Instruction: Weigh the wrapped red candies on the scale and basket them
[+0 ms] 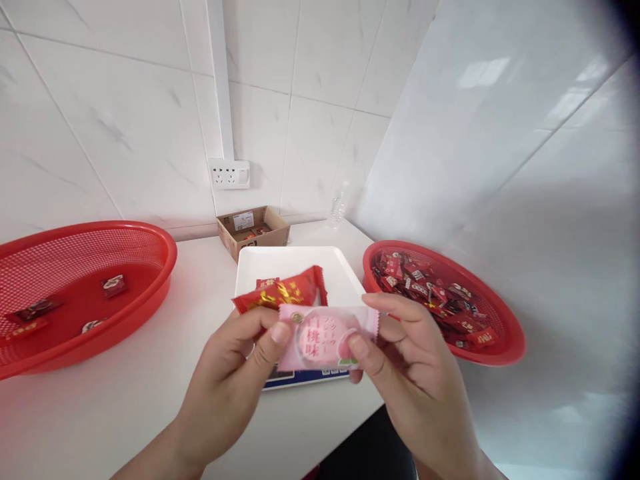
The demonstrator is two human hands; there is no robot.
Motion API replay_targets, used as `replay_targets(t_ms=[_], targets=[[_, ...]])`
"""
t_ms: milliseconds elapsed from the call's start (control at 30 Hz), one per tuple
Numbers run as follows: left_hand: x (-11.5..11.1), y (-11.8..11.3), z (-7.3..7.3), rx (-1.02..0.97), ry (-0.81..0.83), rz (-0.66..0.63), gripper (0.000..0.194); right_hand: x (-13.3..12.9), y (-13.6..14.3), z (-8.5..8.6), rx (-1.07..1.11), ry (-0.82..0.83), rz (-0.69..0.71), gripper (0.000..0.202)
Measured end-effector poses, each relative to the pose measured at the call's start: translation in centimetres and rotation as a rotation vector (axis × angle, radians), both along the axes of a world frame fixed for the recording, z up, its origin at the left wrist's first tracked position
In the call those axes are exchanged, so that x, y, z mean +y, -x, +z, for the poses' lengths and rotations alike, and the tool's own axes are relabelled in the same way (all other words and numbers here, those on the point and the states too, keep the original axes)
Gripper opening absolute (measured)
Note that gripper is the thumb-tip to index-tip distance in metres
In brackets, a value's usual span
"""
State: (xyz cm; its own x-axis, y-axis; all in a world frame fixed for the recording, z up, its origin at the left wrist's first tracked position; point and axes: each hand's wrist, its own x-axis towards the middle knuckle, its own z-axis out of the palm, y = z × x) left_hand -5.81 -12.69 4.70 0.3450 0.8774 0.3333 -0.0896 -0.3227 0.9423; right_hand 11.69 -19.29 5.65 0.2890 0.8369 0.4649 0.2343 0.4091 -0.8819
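Note:
Both of my hands hold a pink wrapped snack packet with a round peach picture, one at each end. My left hand pinches its left end between thumb and fingers, and a red packet with gold print sticks out behind, also at the left fingers. My right hand grips the right end, thumb on the front. Below and behind the packets stands a scale with a white tray, its blue front panel partly covered. Another small red packet shows on the tray.
To the right, a red basket holds many small wrapped packets. On the left, a larger red mesh basket has several packets inside. Behind the scale sit a cardboard box and a clear plastic bottle, near a wall socket.

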Motion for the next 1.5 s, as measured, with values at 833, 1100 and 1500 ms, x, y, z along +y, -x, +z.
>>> replay_targets(t_ms=[833, 1100, 1500], targets=[[2.6, 1.7, 0.6, -0.273, 0.011, 0.25, 0.011, 6.6, -4.2, -6.8, -0.794, 0.229, -0.046, 0.022], [2.6, 1.7, 0.4, -0.223, -0.002, 0.215, 0.014, 6.7, -4.3, -6.7, -0.832, 0.229, -0.089, 0.025], [2.7, 1.5, 0.9, -0.362, -0.028, 0.195, 0.011, 4.5, -18.9, -4.0, -0.785, 0.708, -0.493, 0.011]])
